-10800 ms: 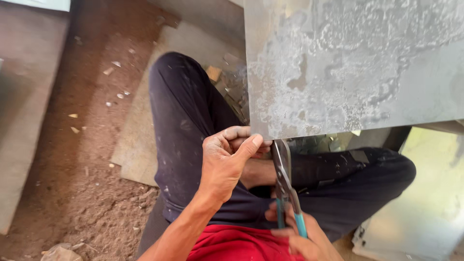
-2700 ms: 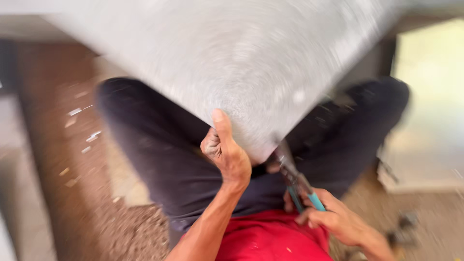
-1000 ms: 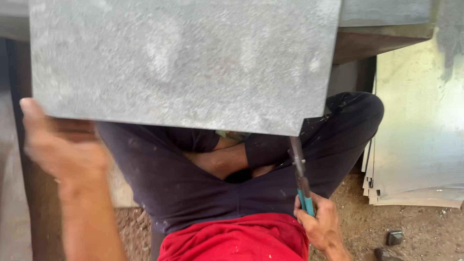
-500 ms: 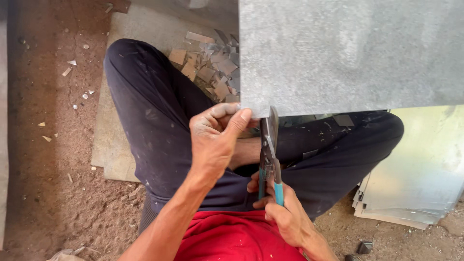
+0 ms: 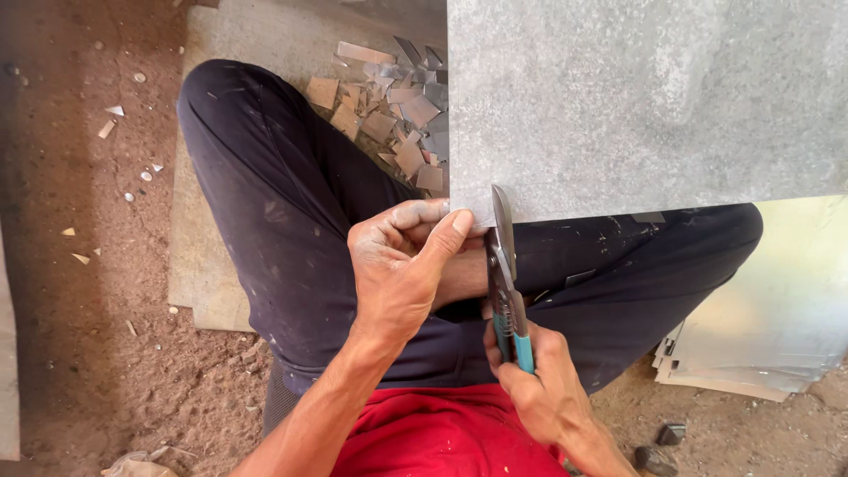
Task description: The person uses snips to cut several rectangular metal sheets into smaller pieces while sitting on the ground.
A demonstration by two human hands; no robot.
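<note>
A large grey metal sheet (image 5: 645, 97) fills the upper right, resting over my crossed legs in dark trousers. My left hand (image 5: 402, 261) pinches the sheet's lower left corner between thumb and fingers. My right hand (image 5: 539, 389) grips the blue handles of tin snips (image 5: 505, 265). The snips' blades stand upright at the sheet's bottom edge, just right of my left thumb.
A pile of small cut metal scraps (image 5: 393, 110) lies on a flat board (image 5: 208, 221) beyond my left knee. A stack of shiny metal sheets (image 5: 768, 327) lies on the dirt floor at the right. Small dark objects (image 5: 661, 446) sit near my right forearm.
Earlier the sheet swung and turned in my hands, with my left hand out at its far left. Now my left hand pinches the corner and the snips meet the bottom edge.
</note>
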